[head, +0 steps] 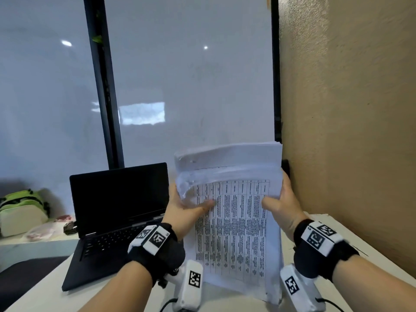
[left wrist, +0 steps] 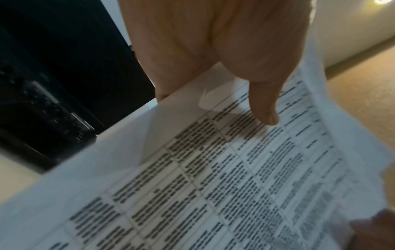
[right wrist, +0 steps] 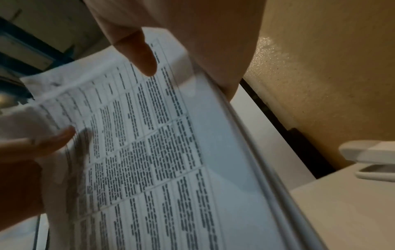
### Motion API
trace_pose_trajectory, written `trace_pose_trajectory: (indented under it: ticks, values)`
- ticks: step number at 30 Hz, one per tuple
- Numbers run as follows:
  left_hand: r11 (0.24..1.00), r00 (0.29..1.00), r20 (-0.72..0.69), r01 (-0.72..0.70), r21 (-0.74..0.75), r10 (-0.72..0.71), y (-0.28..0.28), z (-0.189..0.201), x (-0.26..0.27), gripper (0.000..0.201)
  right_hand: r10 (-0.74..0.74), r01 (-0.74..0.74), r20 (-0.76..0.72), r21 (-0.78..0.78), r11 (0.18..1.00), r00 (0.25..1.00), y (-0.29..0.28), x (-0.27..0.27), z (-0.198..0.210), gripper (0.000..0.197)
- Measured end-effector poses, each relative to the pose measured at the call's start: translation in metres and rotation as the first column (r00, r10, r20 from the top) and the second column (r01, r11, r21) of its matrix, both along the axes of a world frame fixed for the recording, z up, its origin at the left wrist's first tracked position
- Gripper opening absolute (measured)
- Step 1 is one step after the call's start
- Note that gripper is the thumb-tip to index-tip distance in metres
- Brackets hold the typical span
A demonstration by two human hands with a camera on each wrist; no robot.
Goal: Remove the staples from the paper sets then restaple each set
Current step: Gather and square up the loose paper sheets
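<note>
Head view: my 2 hands hold up the paper stack (head: 234, 221).
My left hand (head: 184, 210) and right hand (head: 281, 203) pinch its sides, thumbs on top, mid frame.

Both forearms raised in front. Left hand (head: 186, 208) grips the paper stack's (head: 236, 233) left edge, thumb on the printed face. Right hand (head: 282, 203) grips the right edge, thumb on front.

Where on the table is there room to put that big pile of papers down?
Bare white table shows on the right, between the paper stack and the tan wall; a white object sits at its far end. The left is crowded by the laptop.
</note>
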State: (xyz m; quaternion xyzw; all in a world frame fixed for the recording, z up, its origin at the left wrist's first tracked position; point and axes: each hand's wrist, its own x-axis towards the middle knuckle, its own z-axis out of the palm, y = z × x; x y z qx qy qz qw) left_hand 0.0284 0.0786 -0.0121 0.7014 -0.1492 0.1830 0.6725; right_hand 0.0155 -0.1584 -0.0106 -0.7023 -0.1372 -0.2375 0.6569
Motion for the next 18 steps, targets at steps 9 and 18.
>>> trace_pose_trajectory:
  ticks: [9, 18]
  values:
    - [0.984, 0.986, 0.059, -0.159, 0.084, 0.155, -0.007, -0.006, 0.003, 0.018, -0.074, 0.043, -0.183, -0.167, 0.985, 0.980, -0.006, 0.008, -0.017, 0.076]
    - [0.984, 0.971, -0.159, -0.179, 0.013, 0.179, -0.025, -0.017, 0.006, 0.028, -0.220, 0.193, -0.038, -0.352, 0.916, 0.975, 0.010, 0.007, -0.022, 0.063]
